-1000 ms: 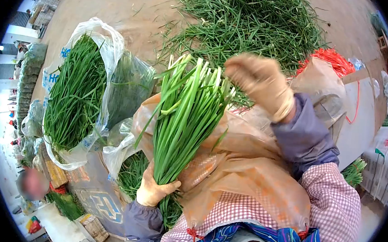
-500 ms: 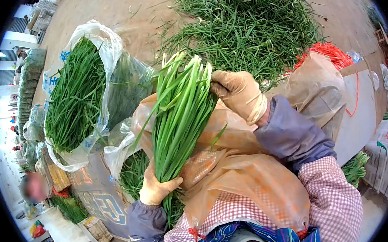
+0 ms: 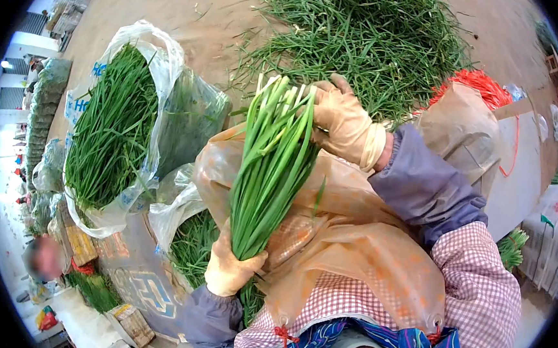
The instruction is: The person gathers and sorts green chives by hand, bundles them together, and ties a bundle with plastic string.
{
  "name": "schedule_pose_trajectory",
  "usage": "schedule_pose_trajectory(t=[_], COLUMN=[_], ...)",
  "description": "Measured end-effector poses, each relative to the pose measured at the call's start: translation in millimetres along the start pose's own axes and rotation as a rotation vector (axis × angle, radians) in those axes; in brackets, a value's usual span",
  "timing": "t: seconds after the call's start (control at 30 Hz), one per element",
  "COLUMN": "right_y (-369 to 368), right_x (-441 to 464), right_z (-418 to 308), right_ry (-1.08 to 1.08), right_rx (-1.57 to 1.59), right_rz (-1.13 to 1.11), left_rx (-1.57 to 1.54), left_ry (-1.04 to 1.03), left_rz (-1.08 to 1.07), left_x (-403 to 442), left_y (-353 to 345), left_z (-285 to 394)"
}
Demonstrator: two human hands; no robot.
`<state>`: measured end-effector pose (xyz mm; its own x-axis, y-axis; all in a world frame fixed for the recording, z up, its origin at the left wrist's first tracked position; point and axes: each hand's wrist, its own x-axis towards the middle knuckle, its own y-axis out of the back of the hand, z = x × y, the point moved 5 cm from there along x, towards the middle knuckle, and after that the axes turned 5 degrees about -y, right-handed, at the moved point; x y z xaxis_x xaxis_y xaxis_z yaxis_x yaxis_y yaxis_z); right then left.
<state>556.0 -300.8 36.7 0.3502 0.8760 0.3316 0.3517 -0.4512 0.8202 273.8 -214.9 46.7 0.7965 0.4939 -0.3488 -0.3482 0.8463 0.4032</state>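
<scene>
A bundle of garlic chives [image 3: 271,173] is held upright over my lap, its pale cut stalk ends at the top. My left hand [image 3: 230,267], in a light glove, is closed around the leafy lower end. At the stalk ends my right hand [image 3: 346,122], also gloved, presses its curled fingers against the bundle's right side; some fingertips are hidden behind the stalks. An orange-brown plastic apron [image 3: 357,257] covers my lap beneath the bundle.
To the left stands a clear plastic bag [image 3: 192,126] packed with green chives [image 3: 110,130]. A large heap of loose leaves [image 3: 366,44] covers the floor ahead. Red ties [image 3: 476,87] lie at the right, and a blurred person [image 3: 45,258] is at the far left.
The bundle has shifted slightly right in view. My right hand has turned, its fingers now further behind the stalk ends. My left hand still grips the lower end.
</scene>
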Motion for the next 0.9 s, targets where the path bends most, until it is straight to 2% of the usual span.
schedule_pose_trajectory(t=[0.03, 0.07, 0.17, 0.2, 0.27, 0.3, 0.33, 0.37, 0.4, 0.47, 0.53, 0.6, 0.67, 0.7, 0.73, 0.8, 0.83, 0.9], right_y=[5, 5, 2, 3, 5, 0, 24, 30, 50, 73, 76, 67, 45, 32, 18, 6, 6, -1], right_x=[-3, -3, -5, 1, -13, -17, -22, -25, -22, -27, -13, -8, 5, 9, 4, 4, 6, 1], right_z=[-3, -4, 8, 26, 88, 144, 160, 204, 182, 120, 50, -6, -26, -31, -31, -40, -38, -30], right_ry=[0.030, 0.036, 0.152, -0.099, -0.141, -0.322, -0.609, -0.720, -0.839, -0.398, -0.287, -0.037, -0.101, -0.121, -0.005, 0.118, 0.207, 0.255], right_rx=[0.250, 0.266, -0.006, 0.065, 0.089, 0.450, 0.104, -0.379, -0.636, -0.468, 0.381, -0.017, -0.267, -0.294, -0.183, -0.002, 0.075, 0.068], right_rz=[0.179, 0.177, 0.226, 0.010, 0.487, 0.453, 0.391, 0.090, -0.139, 0.361, 0.254, -0.028, -0.305, -0.400, -0.237, -0.216, -0.080, -0.022], left_rx=[0.025, 0.049, 0.107, 0.136, 0.177, 0.160, 0.144, 0.161, 0.179, 0.197, 0.213, 0.247, 0.285, 0.259, 0.262, 0.268, 0.253, 0.192], left_ry=[0.002, 0.004, -0.034, -0.047, -0.039, -0.040, -0.040, -0.066, -0.095, -0.106, -0.071, -0.089, -0.115, -0.089, -0.090, -0.078, -0.037, -0.086], left_rz=[0.006, 0.009, 0.031, 0.039, 0.019, 0.028, 0.038, 0.033, 0.030, 0.026, 0.021, 0.030, 0.037, 0.039, 0.042, 0.051, 0.049, 0.055], left_x=[-2, -4, -5, -4, -3, -3, -3, -4, -4, -2, -1, 1, 2, 1, 1, -1, -1, -1], left_y=[1, 1, -1, -1, -1, -2, -2, -2, 0, -2, -4, -8, -10, -11, -10, -9, -9, -9], left_z=[1, 0, 3, 10, 19, 19, 19, 21, 24, 24, 22, 28, 31, 27, 28, 29, 27, 21])
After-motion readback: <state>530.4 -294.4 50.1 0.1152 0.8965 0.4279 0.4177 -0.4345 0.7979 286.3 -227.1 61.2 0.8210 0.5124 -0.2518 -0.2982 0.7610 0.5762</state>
